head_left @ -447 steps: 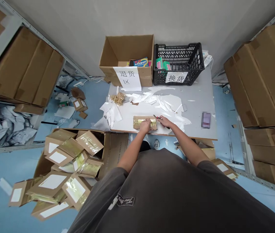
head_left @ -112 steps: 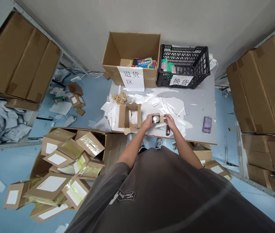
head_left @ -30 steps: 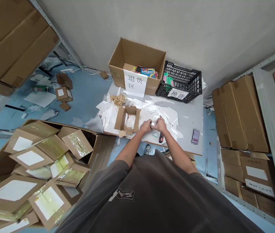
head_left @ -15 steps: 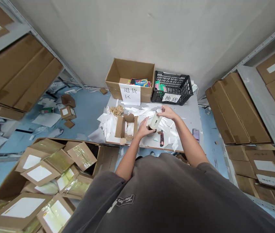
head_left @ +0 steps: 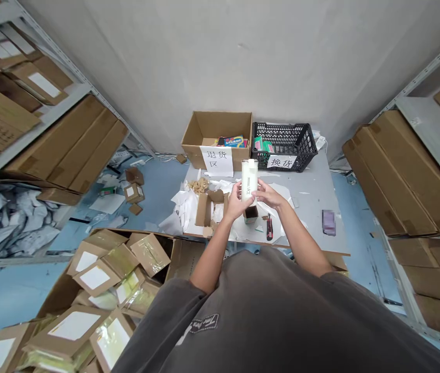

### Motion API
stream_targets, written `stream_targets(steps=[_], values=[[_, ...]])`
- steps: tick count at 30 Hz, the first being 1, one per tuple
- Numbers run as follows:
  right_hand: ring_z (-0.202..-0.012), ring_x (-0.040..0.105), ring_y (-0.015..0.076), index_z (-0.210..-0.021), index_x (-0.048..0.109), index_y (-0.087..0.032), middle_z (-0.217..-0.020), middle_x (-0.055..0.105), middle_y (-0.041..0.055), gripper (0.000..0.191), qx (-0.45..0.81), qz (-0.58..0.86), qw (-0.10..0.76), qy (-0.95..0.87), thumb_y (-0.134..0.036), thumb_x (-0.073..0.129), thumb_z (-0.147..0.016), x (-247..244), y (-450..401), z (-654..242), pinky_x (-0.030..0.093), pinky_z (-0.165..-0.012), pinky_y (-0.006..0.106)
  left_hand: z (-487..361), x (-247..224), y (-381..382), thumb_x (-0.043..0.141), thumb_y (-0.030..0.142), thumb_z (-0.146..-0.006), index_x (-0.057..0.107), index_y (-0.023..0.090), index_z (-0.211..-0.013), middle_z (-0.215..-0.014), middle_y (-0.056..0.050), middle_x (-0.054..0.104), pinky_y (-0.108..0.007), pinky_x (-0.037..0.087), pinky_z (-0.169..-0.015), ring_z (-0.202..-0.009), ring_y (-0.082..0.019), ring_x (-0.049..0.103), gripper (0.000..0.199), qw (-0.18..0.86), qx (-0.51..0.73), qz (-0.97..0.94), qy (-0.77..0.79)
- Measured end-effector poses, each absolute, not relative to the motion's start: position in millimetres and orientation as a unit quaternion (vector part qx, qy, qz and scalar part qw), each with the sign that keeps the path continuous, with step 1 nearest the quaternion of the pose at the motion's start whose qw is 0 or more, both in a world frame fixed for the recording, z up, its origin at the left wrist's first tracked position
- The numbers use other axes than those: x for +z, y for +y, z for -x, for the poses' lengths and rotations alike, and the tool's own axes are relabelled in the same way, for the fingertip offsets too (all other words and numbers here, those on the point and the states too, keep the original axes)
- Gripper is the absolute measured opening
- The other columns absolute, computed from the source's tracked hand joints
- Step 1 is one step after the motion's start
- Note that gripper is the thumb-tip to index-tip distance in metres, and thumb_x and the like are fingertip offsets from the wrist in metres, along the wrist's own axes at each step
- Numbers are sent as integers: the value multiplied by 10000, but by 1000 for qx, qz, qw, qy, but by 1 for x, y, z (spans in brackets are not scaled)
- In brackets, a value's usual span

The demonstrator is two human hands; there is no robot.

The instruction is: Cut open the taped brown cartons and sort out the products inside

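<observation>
Between both hands, over the table, is a tall white tumbler [head_left: 249, 178], upright, with dark lettering down its front and a paler top. Its left side is gripped by my left hand [head_left: 236, 202], fingers closed around the lower part. My right hand [head_left: 269, 195] closes on the lower right side. Just beneath them, a small box [head_left: 250, 214] with a dark open top stands on the table. A utility knife [head_left: 269, 228] with red and black handle lies to its right. Left of my left hand is an open brown carton [head_left: 204, 210] with white packing inside.
A large cardboard box [head_left: 193, 153] and a black plastic crate [head_left: 301, 161], both with paper signs, stand at the table's back. Torn white paper [head_left: 183, 204] covers the left side. A phone-like object [head_left: 328, 223] lies right. Parcels [head_left: 152, 254] fill a big box at lower left.
The tumbler has come out of the small box and is now upright in both hands. The small box, earlier in my left hand, stands on the table. The view has shifted left.
</observation>
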State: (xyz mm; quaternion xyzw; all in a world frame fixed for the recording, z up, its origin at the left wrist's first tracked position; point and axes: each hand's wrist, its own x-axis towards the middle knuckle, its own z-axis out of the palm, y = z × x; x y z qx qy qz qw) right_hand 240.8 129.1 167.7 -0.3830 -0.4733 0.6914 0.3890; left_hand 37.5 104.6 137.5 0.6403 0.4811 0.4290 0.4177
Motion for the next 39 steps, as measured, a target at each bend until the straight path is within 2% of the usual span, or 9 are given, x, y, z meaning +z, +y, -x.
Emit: stream_targets(steps=[3, 6, 10, 13, 20, 23, 27, 32, 39], values=[[-1074, 773, 284, -1468, 580, -334, -1278, 786, 66, 886, 676, 393, 420, -460, -435, 960, -674, 162, 122, -236, 649, -758, 328, -40, 153, 98, 913, 497, -815, 449, 322, -1651, -1511, -119, 605, -470, 581, -1078, -1312, -325, 657, 973, 317, 400, -684, 522], [-1113, 766, 296, -1500, 541, -348, -1333, 767, 78, 947, 646, 415, 447, -459, -464, 976, -667, 165, 120, -235, 660, -761, 346, -47, 163, 94, 968, 495, -752, 359, 303, -1707, -1491, -136, 599, -480, 581, -1074, -1285, -339, 657, 1149, 292, 395, -692, 528], [-1194, 743, 309, -1558, 486, -367, -1407, 731, 86, 1016, 634, 398, 452, -485, -496, 977, -678, 174, 110, -238, 666, -886, 413, -52, 162, 93, 934, 420, -794, 283, 291, -1722, -1482, -151, 612, -469, 591, -1058, -1289, -339, 668, 1140, 341, 427, -669, 503], [-1174, 752, 314, -1597, 448, -381, -1405, 730, 84, 1039, 657, 385, 423, -492, -469, 958, -696, 177, 105, -242, 666, -856, 407, -47, 158, 93, 888, 427, -850, 210, 312, -1740, -1474, -145, 632, -415, 617, -994, -1236, -295, 709, 1125, 431, 436, -647, 453], [-1187, 741, 334, -1642, 370, -384, -1438, 691, 101, 1143, 614, 422, 466, -477, -453, 963, -667, 175, 100, -222, 661, -935, 482, -51, 168, 83, 990, 429, -701, 231, 265, -1755, -1663, -190, 472, -554, 476, -1213, -1503, -419, 502, 1309, 320, 411, -693, 498], [-1248, 706, 354, -1674, 328, -366, -1526, 618, 135, 1213, 553, 458, 483, -501, -471, 983, -658, 177, 93, -214, 624, -1024, 529, -50, 174, 82, 944, 415, -746, 240, 282, -1745, -1625, -185, 494, -521, 554, -1124, -1390, -374, 599, 1229, 295, 427, -681, 517], [-1323, 662, 372, -1706, 276, -364, -1535, 601, 147, 1280, 540, 460, 475, -521, -503, 1005, -664, 187, 86, -218, 563, -1118, 570, -36, 178, 87, 919, 486, -767, 288, 290, -1712, -1497, -156, 607, -443, 630, -956, -1187, -301, 703, 1153, 356, 441, -675, 472], [-1334, 667, 357, -1661, 368, -380, -1476, 656, 107, 1180, 602, 406, 459, -512, -503, 1004, -675, 197, 86, -227, 549, -1151, 559, -27, 180, 85, 898, 543, -804, 204, 300, -1740, -1498, -165, 611, -425, 623, -958, -1276, -314, 680, 1191, 442, 434, -682, 390], [-1253, 708, 361, -1678, 329, -364, -1430, 667, 124, 1255, 555, 471, 488, -481, -526, 1021, -644, 195, 86, -219, 606, -1068, 570, -34, 189, 80, 956, 493, -757, 172, 342, -1769, -1663, -183, 455, -483, 599, -1016, -1289, -345, 648, 1289, 395, 426, -693, 428]])
